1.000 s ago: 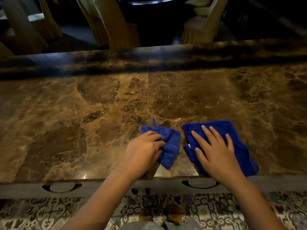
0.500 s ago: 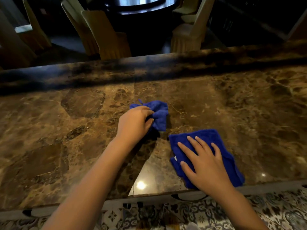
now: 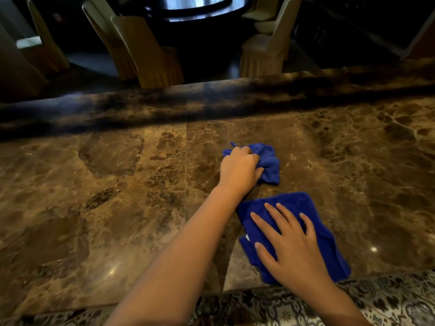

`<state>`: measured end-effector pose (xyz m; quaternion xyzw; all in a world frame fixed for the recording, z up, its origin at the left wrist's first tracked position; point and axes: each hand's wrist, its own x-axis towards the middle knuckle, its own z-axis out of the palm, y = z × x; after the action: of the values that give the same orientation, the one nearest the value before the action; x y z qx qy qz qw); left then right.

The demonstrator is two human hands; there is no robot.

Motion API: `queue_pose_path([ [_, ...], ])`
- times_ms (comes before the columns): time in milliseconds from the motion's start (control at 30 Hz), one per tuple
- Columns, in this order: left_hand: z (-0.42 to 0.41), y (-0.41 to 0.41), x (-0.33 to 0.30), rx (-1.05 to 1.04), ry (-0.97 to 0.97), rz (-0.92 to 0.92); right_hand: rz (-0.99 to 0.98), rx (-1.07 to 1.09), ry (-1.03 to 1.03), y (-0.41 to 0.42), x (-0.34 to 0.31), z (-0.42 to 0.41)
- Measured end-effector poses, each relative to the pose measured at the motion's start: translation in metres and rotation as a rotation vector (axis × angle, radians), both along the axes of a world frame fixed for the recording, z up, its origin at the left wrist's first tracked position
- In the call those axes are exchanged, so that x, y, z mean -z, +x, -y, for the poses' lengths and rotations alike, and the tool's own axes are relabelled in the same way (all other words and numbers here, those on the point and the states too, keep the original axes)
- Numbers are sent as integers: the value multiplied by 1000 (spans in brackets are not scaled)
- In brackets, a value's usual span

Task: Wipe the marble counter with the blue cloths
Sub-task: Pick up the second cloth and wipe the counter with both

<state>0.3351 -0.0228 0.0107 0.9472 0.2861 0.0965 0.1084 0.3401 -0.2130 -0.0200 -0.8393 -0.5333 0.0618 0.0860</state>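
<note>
The brown marble counter [image 3: 117, 196] fills the view. My left hand [image 3: 240, 170] is stretched forward over it, fingers closed on a bunched blue cloth [image 3: 268, 161] near the middle of the counter. A second blue cloth [image 3: 294, 203], flatter and folded, lies nearer the front edge. My right hand [image 3: 289, 245] presses flat on it with fingers spread, covering its middle. The two cloths lie close together, the bunched one just beyond the flat one.
A raised dark marble ledge [image 3: 211, 100] runs along the counter's far side. Beyond it stand wooden chairs [image 3: 153, 57] [image 3: 266, 50] around a dark round table [image 3: 193, 10]. Patterned floor tiles [image 3: 282, 307] show below the counter's front edge.
My left hand has pushed the bunched cloth away from the front edge and to the right, across the counter. My right hand has stayed flat on its cloth near the front edge.
</note>
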Motion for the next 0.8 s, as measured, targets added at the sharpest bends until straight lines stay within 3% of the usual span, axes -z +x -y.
queue_pose_path([
  [133,-1,-17,4,134,-39,24,15,-3,-11,0,-1,2],
  [233,-4,-21,10,213,-78,-173,15,2,-29,-1,-3,0],
  [333,-8,-13,17,166,-158,-268,13,6,-38,-1,-4,-1],
  [800,-13,-8,15,111,-156,-281,6,8,-21,-1,-4,0],
])
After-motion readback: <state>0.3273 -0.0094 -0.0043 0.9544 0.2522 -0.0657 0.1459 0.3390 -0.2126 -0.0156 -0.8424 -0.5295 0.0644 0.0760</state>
